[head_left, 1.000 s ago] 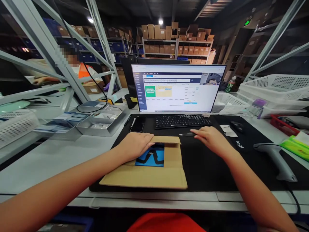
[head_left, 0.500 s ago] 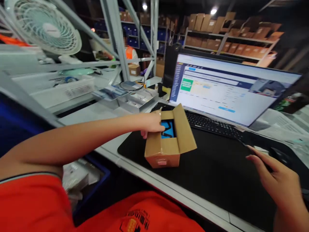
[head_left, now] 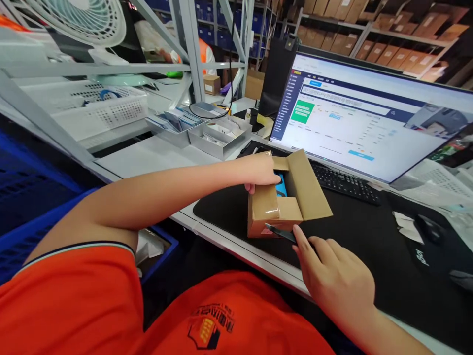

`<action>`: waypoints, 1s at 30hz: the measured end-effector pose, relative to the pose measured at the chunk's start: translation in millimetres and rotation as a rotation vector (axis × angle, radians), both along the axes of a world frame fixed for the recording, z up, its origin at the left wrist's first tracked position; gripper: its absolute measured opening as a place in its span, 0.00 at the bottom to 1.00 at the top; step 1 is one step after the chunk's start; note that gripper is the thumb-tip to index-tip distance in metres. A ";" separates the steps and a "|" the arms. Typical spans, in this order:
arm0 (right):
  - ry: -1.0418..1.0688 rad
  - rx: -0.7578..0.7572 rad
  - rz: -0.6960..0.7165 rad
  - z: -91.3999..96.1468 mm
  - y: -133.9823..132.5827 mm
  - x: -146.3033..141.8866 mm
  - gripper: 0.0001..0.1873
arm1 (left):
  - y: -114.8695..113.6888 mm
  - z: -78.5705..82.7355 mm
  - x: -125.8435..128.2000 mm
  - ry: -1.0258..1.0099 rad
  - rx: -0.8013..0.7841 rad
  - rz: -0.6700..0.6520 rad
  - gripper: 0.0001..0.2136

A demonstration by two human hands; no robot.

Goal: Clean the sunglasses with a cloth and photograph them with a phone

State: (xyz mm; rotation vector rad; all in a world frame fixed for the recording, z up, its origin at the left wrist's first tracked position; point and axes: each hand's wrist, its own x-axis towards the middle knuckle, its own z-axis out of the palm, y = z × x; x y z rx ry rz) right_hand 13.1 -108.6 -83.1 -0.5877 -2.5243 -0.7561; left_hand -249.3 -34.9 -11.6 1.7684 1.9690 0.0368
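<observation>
On the black desk mat stands a small cardboard box (head_left: 275,224), its right flap raised outward and something blue with black marks (head_left: 281,186) showing inside. My left hand (head_left: 262,171) is closed on the box's left flap, with the thumb over the opening and other fingers partly hidden at the outer side. In my right hand (head_left: 334,271) is a slim dark tool with a pointed metal tip (head_left: 281,232); whether it is a knife or tweezers I cannot tell. Its tip is at the box's near face, by a small reddish label; contact is unclear.
Behind the box are a monitor (head_left: 354,125) and a black keyboard (head_left: 343,185). A mouse (head_left: 430,229) and white paper scraps (head_left: 407,227) lie to the right. Grey trays (head_left: 219,140) stand at the back left, and a blue crate (head_left: 158,256) sits below the desk edge.
My right hand has moved left from beside the mouse, bringing the tool to the box's near face. My left hand stays on the box flap. The camera view has shifted.
</observation>
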 end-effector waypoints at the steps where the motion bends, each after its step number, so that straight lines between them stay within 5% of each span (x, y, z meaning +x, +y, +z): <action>1: 0.000 0.007 -0.024 -0.4 -2.0 -0.7 0.18 | -0.1 -0.8 -1.0 -0.006 0.013 -0.009 0.27; 21: 0.021 0.094 -0.173 -3.9 -17.6 -7.3 0.18 | -0.8 -4.7 -4.7 -0.068 0.068 -0.022 0.23; 26: 0.030 0.153 -0.333 2.2 3.2 4.7 0.15 | -4.5 -13.2 -15.5 -0.501 0.133 0.154 0.26; 30: 0.153 0.035 -0.293 -4.3 16.1 29.7 0.18 | -26.4 -43.9 -34.6 -0.894 0.326 0.228 0.25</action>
